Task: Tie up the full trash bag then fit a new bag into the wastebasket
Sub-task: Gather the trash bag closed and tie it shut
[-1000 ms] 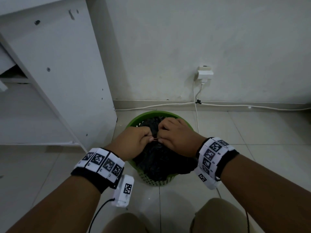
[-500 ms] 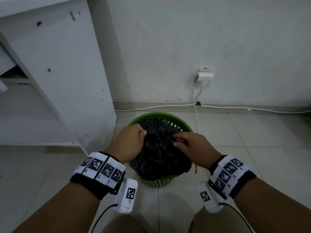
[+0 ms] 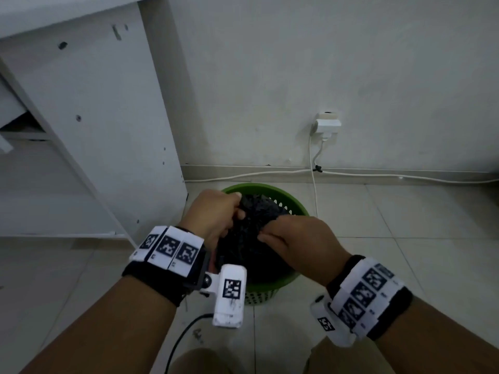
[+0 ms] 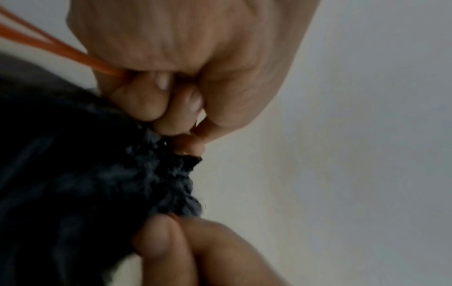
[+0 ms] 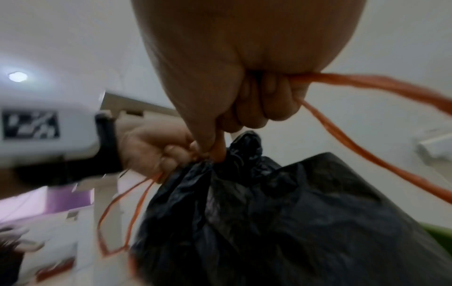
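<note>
A full black trash bag [image 3: 256, 225] sits in the green wastebasket [image 3: 295, 205] on the floor. Its gathered neck [image 5: 244, 147] stands up between my hands. My left hand [image 3: 237, 211] is at the neck's left side, fingers curled round a thin orange drawstring loop [image 5: 117, 212]. In the left wrist view the left hand [image 4: 176, 116] has that drawstring [image 4: 49, 44] running out of its fist. My right hand [image 5: 217, 152] pinches the neck from the right and grips the other orange drawstring loop [image 5: 367, 81] in its curled fingers. No new bag is in view.
A white cabinet side [image 3: 102, 130] stands close on the left of the basket. Behind the basket is the wall with a socket adapter [image 3: 326, 125] and a white cable [image 3: 378, 175] along the skirting. Tiled floor [image 3: 405, 238] lies to the right.
Half a second ago my hands were spread apart, pulling outward. Now the right hand has come back left to the bag's neck, and both hands meet there.
</note>
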The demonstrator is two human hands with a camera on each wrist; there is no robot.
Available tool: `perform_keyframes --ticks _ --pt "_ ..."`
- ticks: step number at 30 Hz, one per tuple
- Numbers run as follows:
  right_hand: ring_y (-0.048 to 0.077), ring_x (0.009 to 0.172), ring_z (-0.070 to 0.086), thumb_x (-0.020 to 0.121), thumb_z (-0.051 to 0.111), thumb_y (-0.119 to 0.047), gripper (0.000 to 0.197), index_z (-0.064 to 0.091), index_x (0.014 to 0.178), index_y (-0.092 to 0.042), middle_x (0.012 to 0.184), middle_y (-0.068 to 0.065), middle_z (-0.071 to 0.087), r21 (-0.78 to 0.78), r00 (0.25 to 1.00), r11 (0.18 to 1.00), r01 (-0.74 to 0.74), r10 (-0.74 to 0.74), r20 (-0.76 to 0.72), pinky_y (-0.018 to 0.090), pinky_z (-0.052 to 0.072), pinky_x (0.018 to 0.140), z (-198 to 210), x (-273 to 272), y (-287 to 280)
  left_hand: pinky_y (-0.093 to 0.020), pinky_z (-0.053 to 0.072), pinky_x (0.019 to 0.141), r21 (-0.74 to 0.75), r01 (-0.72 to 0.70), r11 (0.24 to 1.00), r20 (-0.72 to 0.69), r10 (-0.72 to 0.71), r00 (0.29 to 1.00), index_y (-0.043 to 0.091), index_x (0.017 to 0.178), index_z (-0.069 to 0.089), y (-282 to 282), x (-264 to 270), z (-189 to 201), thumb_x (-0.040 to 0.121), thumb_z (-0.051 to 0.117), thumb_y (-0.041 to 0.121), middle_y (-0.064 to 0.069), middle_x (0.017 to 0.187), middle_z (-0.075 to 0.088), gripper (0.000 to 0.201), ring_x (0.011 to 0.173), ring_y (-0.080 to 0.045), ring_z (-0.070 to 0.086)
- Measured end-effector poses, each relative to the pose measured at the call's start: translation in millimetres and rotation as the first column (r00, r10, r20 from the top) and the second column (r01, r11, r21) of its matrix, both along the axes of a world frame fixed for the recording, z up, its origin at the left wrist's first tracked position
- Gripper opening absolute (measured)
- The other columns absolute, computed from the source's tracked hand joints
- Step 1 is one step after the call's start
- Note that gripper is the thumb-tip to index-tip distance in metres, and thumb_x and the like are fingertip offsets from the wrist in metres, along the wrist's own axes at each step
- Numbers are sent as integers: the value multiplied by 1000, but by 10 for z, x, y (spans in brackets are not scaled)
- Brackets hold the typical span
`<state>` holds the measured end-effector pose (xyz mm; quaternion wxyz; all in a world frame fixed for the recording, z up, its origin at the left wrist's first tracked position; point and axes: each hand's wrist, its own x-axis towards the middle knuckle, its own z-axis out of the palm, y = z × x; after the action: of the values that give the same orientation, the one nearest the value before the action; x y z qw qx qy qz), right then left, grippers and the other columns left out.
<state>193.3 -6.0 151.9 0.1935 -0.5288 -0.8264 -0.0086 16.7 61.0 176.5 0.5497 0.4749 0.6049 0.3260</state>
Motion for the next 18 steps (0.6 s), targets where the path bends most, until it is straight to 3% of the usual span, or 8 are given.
perform_keyframes --ticks 2,4,6,8,10,13,16,18 --pt "18 50 62 91 40 -43 41 69 69 -25 63 -4 65 39 995 999 15 -19 95 23 41 42 -82 -121 1 -13 19 34 -72 -33 997 243 49 969 9 80 58 -69 97 92 100 53 21 -9 75 73 24 32 -8 26" --pt "23 57 65 93 38 -39 42 70 74 -20 69 1 68 -22 999 1000 -2 3 46 28 46 46 -140 -196 13 -12 30 35 6 16 1000 239 -17 971 7 87 63 -152 177 117 101 53 20 -9 90 78 21 33 -5 41" --pt "25 74 67 98 44 -31 32 70 88 -15 85 6 72 -138 996 989 -52 41 -80 33 48 60 -114 -207 28 -17 51 59 158 105 982 105 -122 987 8 93 71 -226 206 49 101 53 25 -3 91 79 26 63 -7 69" --pt "26 79 65 100 51 -21 22 69 94 -10 91 10 72 -223 975 968 -115 67 -212 30 42 66 -28 -177 41 -25 53 85 261 208 943 -2 -215 977 16 95 77 -290 163 -54 101 50 37 4 92 78 35 89 -8 72" --pt "21 75 62 99 53 -18 19 68 91 -8 85 9 71 -284 962 951 -126 48 -267 26 37 64 99 -101 73 -34 52 95 295 298 908 -18 -306 952 22 97 78 -335 94 -122 103 43 42 4 96 78 41 96 -10 71" --pt "1 62 53 98 57 -24 22 65 79 -17 69 -12 60 -340 969 933 -117 33 -243 14 36 60 271 52 117 -44 49 101 304 397 866 25 -424 905 14 98 76 -367 36 -131 105 36 43 -5 98 77 50 100 -19 70" --pt "0 63 53 97 58 -29 24 65 77 -16 66 -11 59 -312 959 948 -56 -35 -280 12 37 57 370 165 163 -49 48 95 405 464 788 -110 -462 880 10 81 70 -364 53 -99 104 31 42 -6 84 73 56 89 -22 67" --pt "4 69 56 97 59 -29 21 64 79 -20 73 -8 63 -262 917 964 -49 -60 -393 18 42 64 368 185 192 -47 49 83 458 496 737 -217 -449 867 14 73 63 -340 77 -63 101 35 35 -2 74 67 44 77 -18 63"
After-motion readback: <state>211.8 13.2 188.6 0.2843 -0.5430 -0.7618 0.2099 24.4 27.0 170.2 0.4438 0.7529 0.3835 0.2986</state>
